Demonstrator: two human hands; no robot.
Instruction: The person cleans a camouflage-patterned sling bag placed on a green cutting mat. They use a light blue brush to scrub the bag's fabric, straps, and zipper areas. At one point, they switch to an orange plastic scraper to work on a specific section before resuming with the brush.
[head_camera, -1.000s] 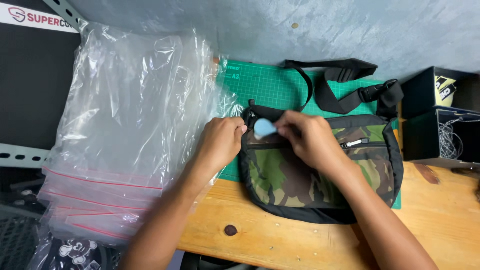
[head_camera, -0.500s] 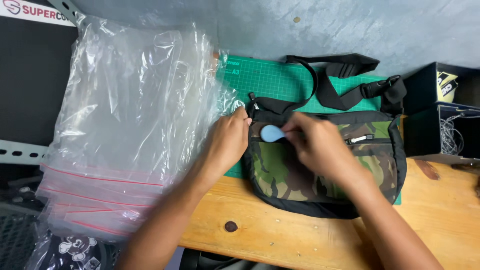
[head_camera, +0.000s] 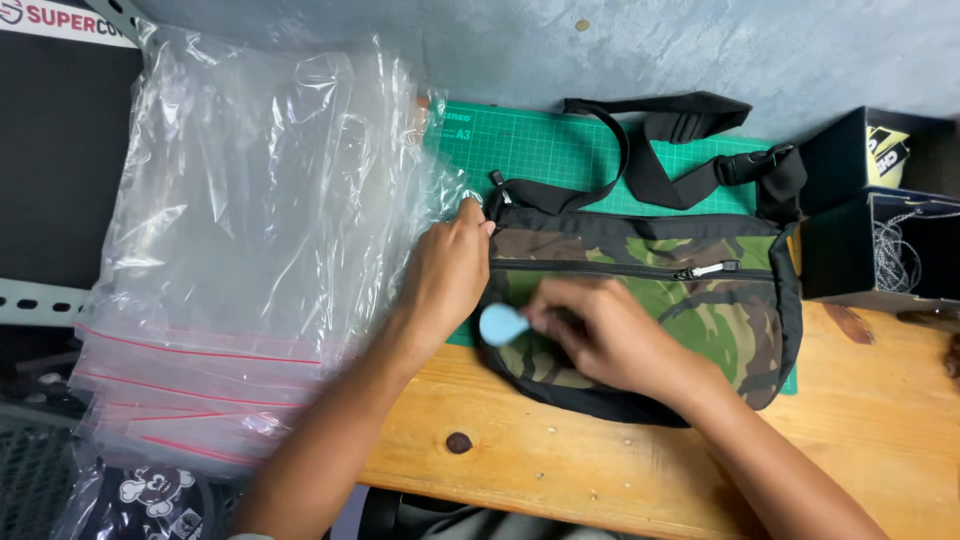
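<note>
A camouflage sling bag (head_camera: 690, 300) with black trim lies on a green cutting mat (head_camera: 545, 150); its black strap (head_camera: 670, 150) is folded behind it. My left hand (head_camera: 450, 275) presses on the bag's left end, fingers curled at its top corner. My right hand (head_camera: 600, 335) rests on the bag's lower front and pinches a small light-blue spoon-shaped tool (head_camera: 500, 324) over the lower left corner. The front zipper with its metal pull (head_camera: 705, 270) runs across the bag's upper part.
A stack of clear zip bags with red seals (head_camera: 240, 250) fills the left side. Black open boxes (head_camera: 875, 215), one holding cord, stand at the right. The wooden table (head_camera: 560, 460) runs below, with a grey wall behind.
My right hand has carried the blue tool from the bag's upper left zipper area down toward its lower left corner. The left hand stayed at the bag's left end.
</note>
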